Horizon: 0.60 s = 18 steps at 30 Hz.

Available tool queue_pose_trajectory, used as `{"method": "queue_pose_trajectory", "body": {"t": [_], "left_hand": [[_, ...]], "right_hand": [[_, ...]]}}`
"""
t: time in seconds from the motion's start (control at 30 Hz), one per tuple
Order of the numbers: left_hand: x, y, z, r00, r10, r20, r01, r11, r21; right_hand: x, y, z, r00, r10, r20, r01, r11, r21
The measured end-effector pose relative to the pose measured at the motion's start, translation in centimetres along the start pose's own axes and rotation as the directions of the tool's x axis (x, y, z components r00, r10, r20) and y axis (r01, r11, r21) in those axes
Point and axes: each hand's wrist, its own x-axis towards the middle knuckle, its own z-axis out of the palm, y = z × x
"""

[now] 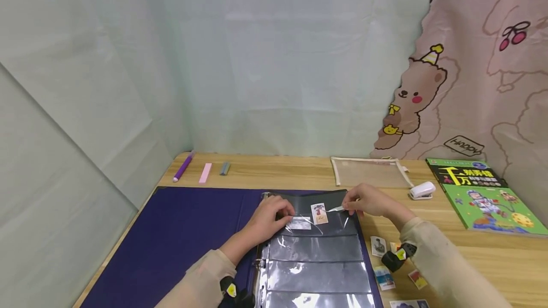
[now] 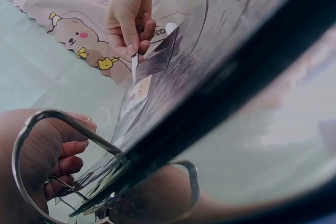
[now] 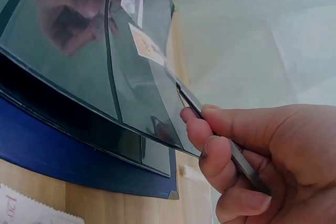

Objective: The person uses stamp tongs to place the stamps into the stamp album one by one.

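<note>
A navy ring-binder stamp album (image 1: 192, 232) lies open with a black pocket page (image 1: 317, 248) of clear strips on its right side. My right hand (image 1: 364, 201) holds metal tweezers (image 3: 239, 158) between thumb and fingers. The tweezers' tips meet the edge of a small stamp (image 3: 146, 45), which stands upright at the page's top pocket. To its left, a pale stamp (image 1: 299, 223) lies in that same pocket. My left hand (image 1: 269, 215) pinches the pocket's clear film near the binder rings (image 2: 21, 156), its fingertips beside the pale stamp.
Several loose stamps (image 1: 384, 277) lie right of the album, partly under my right forearm. Behind are a mesh zip pouch (image 1: 370, 172), a white stapler (image 1: 422, 190) and a green book (image 1: 492, 206). A purple pen (image 1: 183, 167), pink strip (image 1: 205, 173) and grey-green block (image 1: 224, 168) lie at back left.
</note>
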Motion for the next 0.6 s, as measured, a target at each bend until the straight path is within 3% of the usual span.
{"method": "queue_pose_trajectory", "body": {"t": [0.4,0.6], "left_hand": [[0.0,-0.3,0.1,1.000,-0.001,-0.001,0.001,1.000,0.000],[0.1,-0.2,0.1,1.000,0.005,-0.002,-0.005,1.000,0.004]], "right_hand": [[0.3,-0.6,-1.1,0.997,-0.002,0.080,0.008,0.997,-0.071],[0.4,-0.9,-2.0,0.998,0.017,0.052,-0.012,0.994,-0.107]]}}
